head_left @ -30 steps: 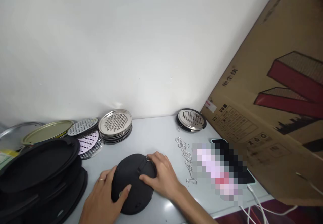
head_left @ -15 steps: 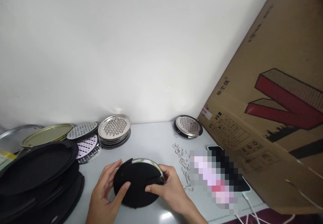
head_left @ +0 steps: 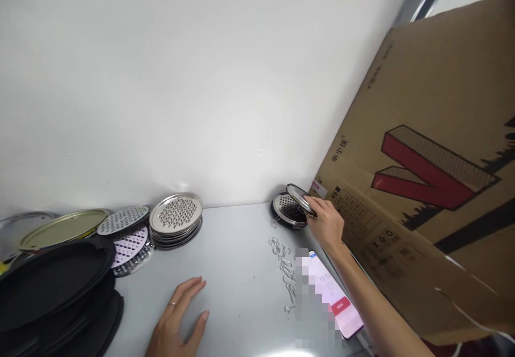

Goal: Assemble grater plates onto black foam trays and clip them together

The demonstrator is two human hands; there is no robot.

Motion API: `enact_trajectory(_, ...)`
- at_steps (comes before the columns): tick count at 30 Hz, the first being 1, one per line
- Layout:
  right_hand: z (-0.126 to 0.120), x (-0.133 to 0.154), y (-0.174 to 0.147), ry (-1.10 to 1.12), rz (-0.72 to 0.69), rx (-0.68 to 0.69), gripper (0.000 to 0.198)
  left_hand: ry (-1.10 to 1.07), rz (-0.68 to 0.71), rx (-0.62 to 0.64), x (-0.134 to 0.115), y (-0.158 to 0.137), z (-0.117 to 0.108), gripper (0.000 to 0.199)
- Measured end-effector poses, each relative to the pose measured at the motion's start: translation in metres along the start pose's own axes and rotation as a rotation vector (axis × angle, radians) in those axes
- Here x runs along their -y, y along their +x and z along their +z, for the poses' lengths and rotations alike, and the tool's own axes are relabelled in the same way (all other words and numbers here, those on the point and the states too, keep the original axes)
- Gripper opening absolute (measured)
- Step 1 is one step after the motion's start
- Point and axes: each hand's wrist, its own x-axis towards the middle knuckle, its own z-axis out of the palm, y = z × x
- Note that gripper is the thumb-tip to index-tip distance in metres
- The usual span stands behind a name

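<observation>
In my right hand (head_left: pixel 326 223) is a round grater (head_left: pixel 298 198), gripped by its near edge and tilted. It is held over another round grater (head_left: pixel 286 208) with a black base, at the back right against the wall; I cannot tell if the two touch. My left hand (head_left: pixel 177 317) is above the front of the table, fingers apart and holding nothing. A row of small wire hooks (head_left: pixel 287 276) lies between my hands. Farther back stands a stack of steel grater discs (head_left: pixel 177 215).
Large black round pieces (head_left: pixel 52 287) are piled at the left. Behind them lie a gold-coloured round lid (head_left: pixel 64 229) and a white grater disc (head_left: pixel 124 220). A phone (head_left: pixel 336 298) lies under my right forearm. A big cardboard box (head_left: pixel 442 228) leans along the right side.
My right hand has carried the black round piece from the front middle to the back right. My left hand has let go of it and stays near the front. The view has shifted slightly.
</observation>
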Motion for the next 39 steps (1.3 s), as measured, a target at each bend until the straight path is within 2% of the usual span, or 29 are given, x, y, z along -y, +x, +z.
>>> enact_trajectory(5,0.017,-0.011,-0.011,-0.078,-0.114,0.191,0.041,0.035,0.009,0.034,-0.002,-0.002,-0.002,0.036)
enact_trajectory(9,0.012,-0.012,-0.018,-0.101,-0.130,0.275,0.044,0.026,-0.028,0.064,-0.005,-0.001,-0.004,0.035)
enact_trajectory(12,0.003,-0.004,-0.025,-0.098,-0.125,0.285,0.047,0.033,-0.051,0.079,-0.006,-0.001,-0.004,0.035)
enact_trajectory(15,-0.006,0.023,-0.045,-0.070,-0.122,0.254,0.048,0.038,-0.057,0.092,-0.006,-0.003,-0.002,0.035)
enact_trajectory(19,-0.012,0.084,-0.098,0.073,-0.203,0.297,0.045,0.026,-0.070,0.109,-0.009,0.000,-0.003,0.036)
enact_trajectory(23,-0.007,0.140,-0.156,0.282,-0.287,0.426,0.057,0.090,-0.094,0.005,-0.004,0.030,-0.024,0.038)
enact_trajectory(26,-0.001,0.158,-0.179,0.367,-0.327,0.396,0.059,0.242,-0.054,-0.043,0.007,0.071,-0.048,0.038)
enact_trajectory(31,0.001,0.154,-0.181,0.416,-0.193,0.353,0.050,0.395,-0.075,0.038,0.024,0.120,-0.068,0.029)
enact_trajectory(39,-0.006,0.158,-0.171,0.480,-0.050,0.419,0.040,0.407,-0.083,0.127,0.020,0.141,-0.077,0.026)
